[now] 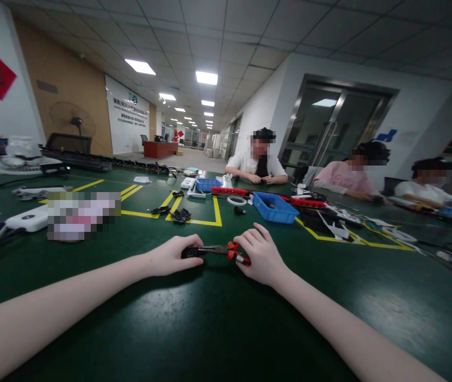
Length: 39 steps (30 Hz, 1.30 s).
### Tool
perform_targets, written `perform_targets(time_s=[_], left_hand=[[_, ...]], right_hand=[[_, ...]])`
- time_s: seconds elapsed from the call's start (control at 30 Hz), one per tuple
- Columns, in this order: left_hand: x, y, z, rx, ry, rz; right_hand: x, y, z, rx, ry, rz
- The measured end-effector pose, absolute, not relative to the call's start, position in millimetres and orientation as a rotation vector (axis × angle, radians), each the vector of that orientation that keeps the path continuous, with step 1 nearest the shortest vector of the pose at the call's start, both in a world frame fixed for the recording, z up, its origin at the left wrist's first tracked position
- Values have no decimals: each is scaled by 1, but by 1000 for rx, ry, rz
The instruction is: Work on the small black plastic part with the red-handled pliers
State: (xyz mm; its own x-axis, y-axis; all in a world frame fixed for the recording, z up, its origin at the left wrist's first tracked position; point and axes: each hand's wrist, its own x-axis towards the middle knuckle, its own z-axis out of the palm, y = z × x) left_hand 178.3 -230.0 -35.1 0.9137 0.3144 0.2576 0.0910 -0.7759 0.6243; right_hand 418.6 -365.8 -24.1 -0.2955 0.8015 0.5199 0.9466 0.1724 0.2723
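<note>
My right hand (259, 254) is closed around the red and black handles of a pair of long-nose pliers (221, 249). The pliers' jaws point left and reach a small black part (190, 251). That part is pinched between the thumb and fingers of my left hand (173, 254); its exact kind is hard to make out. Whether the jaw tips grip the part or only touch it, I cannot tell. Both hands are just above the green table (210, 329). Beyond them lie several similar black pieces (180, 215) inside yellow tape lines.
A blue bin (275, 208) stands beyond my right hand, with a smaller blue bin (209, 184) farther back. A white tape roll (237, 200) lies between them. On the left are a white power bank (28, 217) and cables. Several people sit across the table.
</note>
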Motion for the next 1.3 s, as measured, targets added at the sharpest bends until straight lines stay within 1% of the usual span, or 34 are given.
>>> perform_targets(time_s=[0.27, 0.77, 1.0, 1.3], left_hand=[[177, -232, -34, 2458, 306, 432], [179, -229, -39, 2427, 295, 489], [180, -228, -37, 2536, 415, 446], [182, -232, -35, 2595, 662, 460]], right_hand=[[419, -366, -24, -1678, -2194, -764], [422, -365, -24, -1673, -2185, -756], [419, -366, -22, -1782, -2185, -665], [418, -366, -22, -1776, -2207, -659]])
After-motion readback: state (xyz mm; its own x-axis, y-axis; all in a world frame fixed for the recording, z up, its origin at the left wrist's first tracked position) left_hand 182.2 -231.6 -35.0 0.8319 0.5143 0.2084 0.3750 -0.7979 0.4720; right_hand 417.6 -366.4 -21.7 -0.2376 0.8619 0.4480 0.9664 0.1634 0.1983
